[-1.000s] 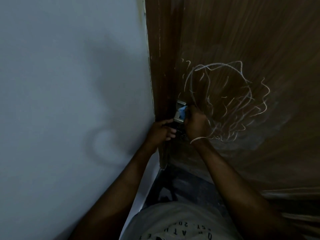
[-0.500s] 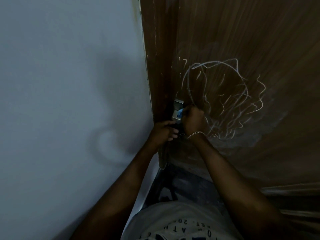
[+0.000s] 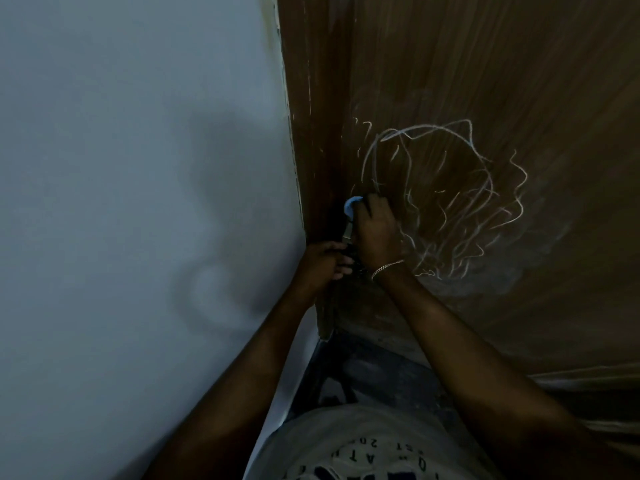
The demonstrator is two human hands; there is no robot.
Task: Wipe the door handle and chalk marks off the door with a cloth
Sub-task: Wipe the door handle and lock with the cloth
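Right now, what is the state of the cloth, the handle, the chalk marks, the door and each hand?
Cloth, blue, bunched, pressed to the door above the handle.
Handle, mostly hidden by the hands; a metal strip shows.
Chalk marks, unwiped, a white scribble.
Door, hazy pale smear below the marks.
Right hand, grips the cloth.
Left hand, fingers curled by the handle; what it holds is too dark to tell.

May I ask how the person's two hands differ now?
The right hand grips a blue cloth; the left hand shows none. The right hand sits higher than the left. The right wrist wears a bracelet; the left wrist is bare. Both are by the door edge.
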